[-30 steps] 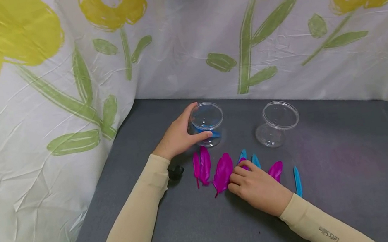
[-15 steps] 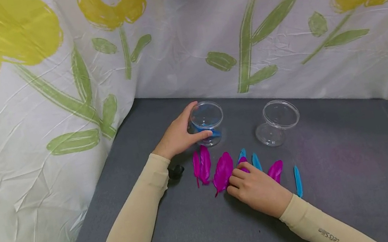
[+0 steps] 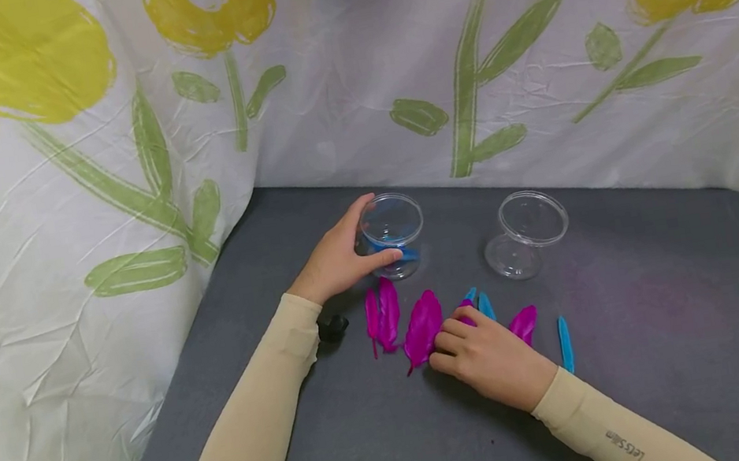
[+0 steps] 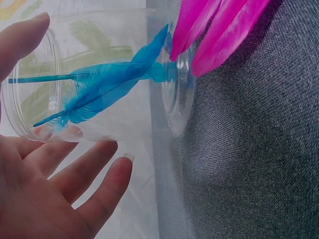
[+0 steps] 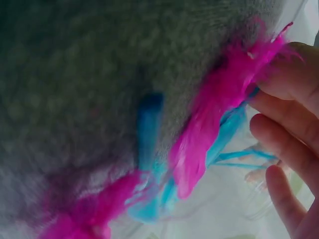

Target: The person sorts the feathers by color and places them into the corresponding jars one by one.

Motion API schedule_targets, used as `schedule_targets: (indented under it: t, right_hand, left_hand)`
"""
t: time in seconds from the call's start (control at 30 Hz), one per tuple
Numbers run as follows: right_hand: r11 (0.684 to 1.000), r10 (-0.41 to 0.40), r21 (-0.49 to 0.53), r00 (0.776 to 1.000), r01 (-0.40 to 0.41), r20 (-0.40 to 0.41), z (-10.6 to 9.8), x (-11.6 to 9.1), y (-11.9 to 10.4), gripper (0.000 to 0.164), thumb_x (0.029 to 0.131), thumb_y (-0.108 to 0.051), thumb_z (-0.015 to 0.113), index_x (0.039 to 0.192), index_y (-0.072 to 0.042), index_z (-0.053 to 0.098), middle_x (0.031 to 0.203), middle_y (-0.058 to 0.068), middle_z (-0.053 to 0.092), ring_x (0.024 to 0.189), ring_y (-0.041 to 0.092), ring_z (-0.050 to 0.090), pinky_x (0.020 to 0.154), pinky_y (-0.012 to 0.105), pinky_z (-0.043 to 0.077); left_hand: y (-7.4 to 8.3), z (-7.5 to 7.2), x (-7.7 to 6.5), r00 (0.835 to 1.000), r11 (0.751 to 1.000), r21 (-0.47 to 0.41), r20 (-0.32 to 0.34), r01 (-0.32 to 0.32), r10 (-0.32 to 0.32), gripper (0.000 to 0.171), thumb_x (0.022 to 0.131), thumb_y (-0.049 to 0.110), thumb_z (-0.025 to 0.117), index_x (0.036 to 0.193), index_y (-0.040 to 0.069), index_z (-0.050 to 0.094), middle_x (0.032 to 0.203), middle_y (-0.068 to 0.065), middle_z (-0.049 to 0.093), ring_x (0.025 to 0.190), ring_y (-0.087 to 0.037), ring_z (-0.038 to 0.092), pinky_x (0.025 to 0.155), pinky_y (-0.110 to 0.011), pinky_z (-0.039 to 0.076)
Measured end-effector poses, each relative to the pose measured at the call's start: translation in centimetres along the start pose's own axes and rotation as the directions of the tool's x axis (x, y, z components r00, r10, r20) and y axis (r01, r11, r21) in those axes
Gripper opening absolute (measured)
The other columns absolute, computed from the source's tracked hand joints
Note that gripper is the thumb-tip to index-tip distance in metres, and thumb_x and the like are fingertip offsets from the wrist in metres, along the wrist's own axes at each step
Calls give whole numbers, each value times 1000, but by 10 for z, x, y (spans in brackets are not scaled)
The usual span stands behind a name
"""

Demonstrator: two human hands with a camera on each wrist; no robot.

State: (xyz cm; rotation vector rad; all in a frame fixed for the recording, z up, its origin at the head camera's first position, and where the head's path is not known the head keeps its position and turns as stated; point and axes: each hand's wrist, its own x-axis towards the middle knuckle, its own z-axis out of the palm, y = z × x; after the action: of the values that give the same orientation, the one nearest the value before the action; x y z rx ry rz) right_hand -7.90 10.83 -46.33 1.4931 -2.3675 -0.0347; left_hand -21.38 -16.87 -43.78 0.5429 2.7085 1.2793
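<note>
My left hand (image 3: 345, 256) grips a clear plastic jar (image 3: 399, 270) upright on the table, thumb on the near side. Blue feathers (image 4: 112, 89) lean crossed inside it, seen through the wall in the left wrist view. Low over the feather row, my right hand (image 3: 492, 359) pinches the quill end of a blue feather (image 5: 233, 124) between thumb and finger. A magenta feather (image 5: 204, 119) lies right against that blue one and partly covers it. Left of the right hand lies a broad magenta feather (image 3: 423, 328).
A second clear jar (image 3: 514, 257) stands back right. Two narrower magenta feathers (image 3: 389, 313) lie before the left jar. More feathers lie to the right, including a magenta one (image 3: 523, 323) and a blue one (image 3: 566, 344). A small black object (image 3: 334, 329) sits by the left wrist.
The blue feather at my right fingertips has shifted slightly right, showing less behind the magenta feather. My left hand and the jar stay put.
</note>
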Motion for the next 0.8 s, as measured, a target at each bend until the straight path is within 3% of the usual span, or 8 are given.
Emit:
schedule_targets:
  t: [0.2, 0.37, 0.53, 0.8]
  right_hand:
    - [998, 41, 54, 998, -39, -49, -5, -1, 7, 16, 92, -13, 83, 96, -20, 68, 93, -7, 69, 94, 16, 64, 104, 43, 52]
    - [980, 131, 167, 983, -108, -132, -15, 0, 19, 20, 88, -7, 82, 97, -22, 72, 98, -9, 70, 100, 14, 66, 103, 43, 52]
    - [933, 244, 315, 948, -172, -205, -24, 2, 31, 28, 85, -3, 86, 100, -22, 73, 102, -8, 73, 101, 14, 68, 108, 50, 49]
    - [851, 379, 464, 899, -245, -219, -30, 4, 44, 22, 90, -4, 83, 102, -20, 73, 104, -9, 74, 102, 13, 69, 115, 57, 40]
  left_hand:
    - [-1, 1, 1, 1000, 1000, 11, 0, 0, 0, 105, 91, 62, 81, 172, 34, 21, 173, 3, 42, 150, -30, 54, 117, -54, 51]
    - [0, 1, 1, 1000, 1000, -1, -3, -3, 3, 105, 90, 60, 83, 172, 34, 22, 173, 2, 42, 149, -30, 55, 117, -53, 51]
    - [0, 1, 0, 1000, 1000, 0, 0, 2, -2, 105, 90, 60, 83, 172, 34, 22, 173, 1, 42, 150, -32, 54, 118, -54, 50]
    - [0, 2, 0, 1000, 1000, -9, -2, -1, 1, 106, 89, 63, 83, 172, 34, 22, 173, 5, 42, 151, -29, 54, 120, -52, 50]
